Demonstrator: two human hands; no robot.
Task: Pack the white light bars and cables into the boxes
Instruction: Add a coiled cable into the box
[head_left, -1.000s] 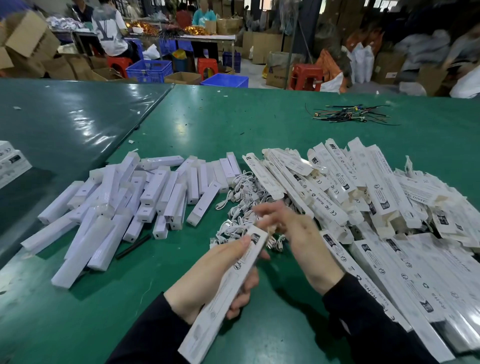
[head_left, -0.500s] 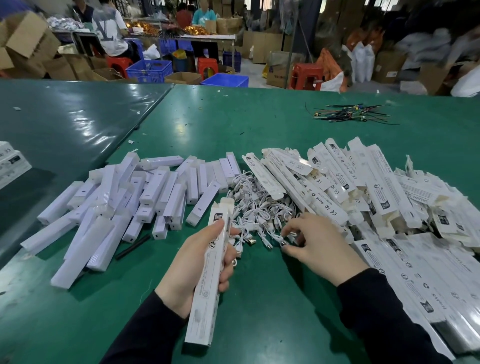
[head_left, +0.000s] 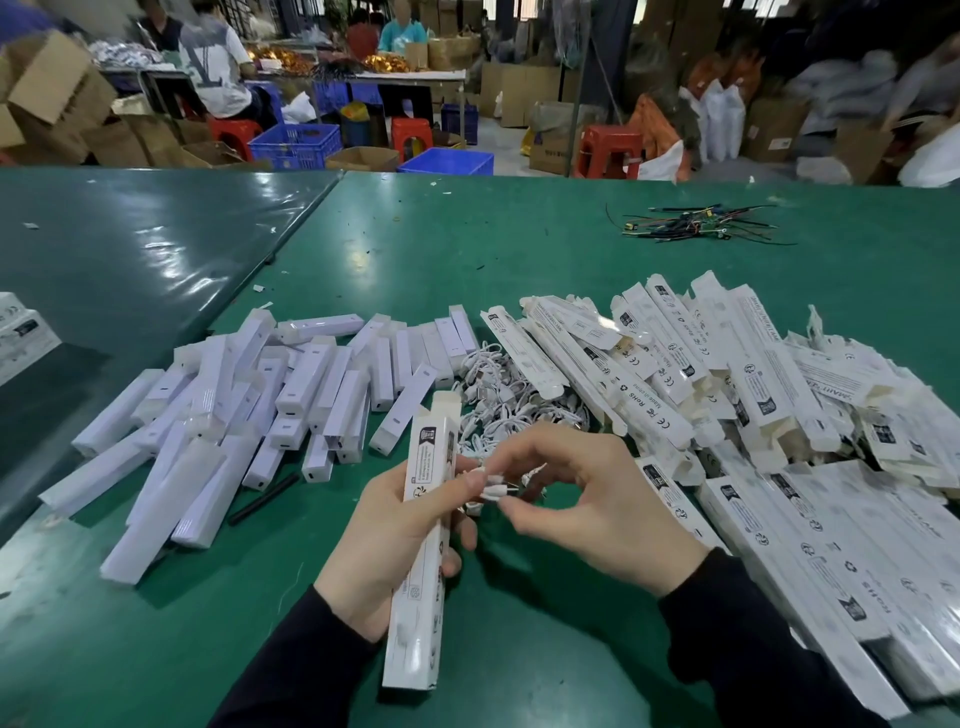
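Currently the left hand (head_left: 387, 540) grips a long white printed cardboard box (head_left: 423, 530) at frame centre, long axis pointing up-frame with its open end uppermost, while the right hand (head_left: 587, 499) pinches a coiled white cable (head_left: 493, 491) just right of it, below that opening.

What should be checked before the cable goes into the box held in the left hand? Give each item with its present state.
1. Box gripped firmly by the left hand: ok.
2. Far end flap of the box open: ok, it stands raised.
3. Cable pinched by the right hand: ok, held right beside the box.
4. Cable free of the cable pile: cannot tell, fingers hide the rest of it.
5. Light bar already inside the box: cannot tell, the interior is not visible.
6. Cable lined up with the open end: not ok, it sits at the box's middle.
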